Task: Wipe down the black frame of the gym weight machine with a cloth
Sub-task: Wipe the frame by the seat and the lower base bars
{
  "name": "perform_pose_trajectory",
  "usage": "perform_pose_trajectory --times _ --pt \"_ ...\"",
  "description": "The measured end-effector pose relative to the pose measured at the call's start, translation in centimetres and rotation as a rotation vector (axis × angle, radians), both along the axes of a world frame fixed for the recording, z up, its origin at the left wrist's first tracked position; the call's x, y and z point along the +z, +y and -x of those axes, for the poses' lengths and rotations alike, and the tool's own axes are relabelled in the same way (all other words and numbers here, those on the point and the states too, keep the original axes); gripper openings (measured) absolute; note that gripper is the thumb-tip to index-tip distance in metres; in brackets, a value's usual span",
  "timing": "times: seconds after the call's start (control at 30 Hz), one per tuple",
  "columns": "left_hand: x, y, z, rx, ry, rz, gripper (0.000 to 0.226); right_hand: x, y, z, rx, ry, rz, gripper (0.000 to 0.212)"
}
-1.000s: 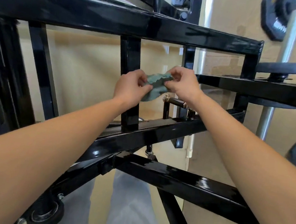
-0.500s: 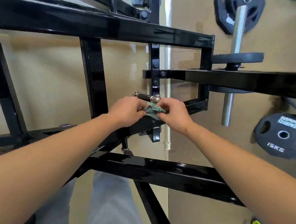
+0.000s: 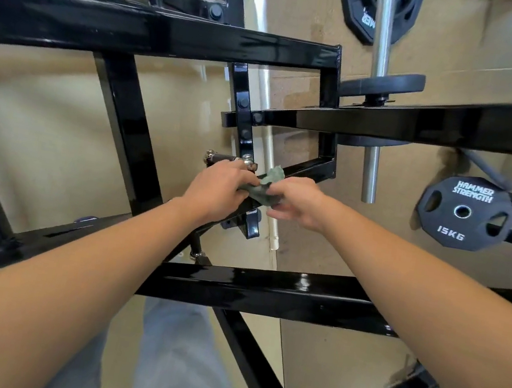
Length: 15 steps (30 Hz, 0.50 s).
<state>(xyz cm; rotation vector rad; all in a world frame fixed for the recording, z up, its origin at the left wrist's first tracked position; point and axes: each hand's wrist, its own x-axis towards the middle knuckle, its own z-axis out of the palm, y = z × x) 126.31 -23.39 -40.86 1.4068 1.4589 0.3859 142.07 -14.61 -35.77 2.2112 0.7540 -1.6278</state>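
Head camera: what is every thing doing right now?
cloth: crumpled into a wad.
left hand: grips the cloth.
right hand: pinches the cloth.
black frame: glossy, cloth against its slanted bar.
15 kg plate: upright, untouched.

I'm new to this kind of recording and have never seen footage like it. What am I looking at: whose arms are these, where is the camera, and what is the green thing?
There is no robot here. The picture comes from a wide-angle camera worn on a person's head, looking forward and down, so the two bare arms are the wearer's own. The left hand and the right hand both hold a small crumpled green cloth between them, at a slanted bar of the glossy black frame of a gym weight machine. On the right is a black plate marked 15KG, and a steel bar runs through other plates. The grey at the bottom is the person's trouser leg.
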Motion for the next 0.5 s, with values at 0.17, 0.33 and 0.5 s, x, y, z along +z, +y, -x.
perform_pose_trajectory --times 0.17,0.33,0.5 --pt "0.4 0.0 1.2 0.046 -0.185 0.125 0.047 0.6 0.1 0.6 -0.124 0.137 0.032 0.033" --pt "0.1 -0.8 1.3 0.004 -0.101 0.132 0.05 -0.3 -0.3 0.2 0.19 0.029 -0.131 0.028" --pt "1.1 0.1 1.2 -0.016 0.018 0.13 0.017 0.5 0.3 0.7 0.377 0.038 -0.04 0.02"
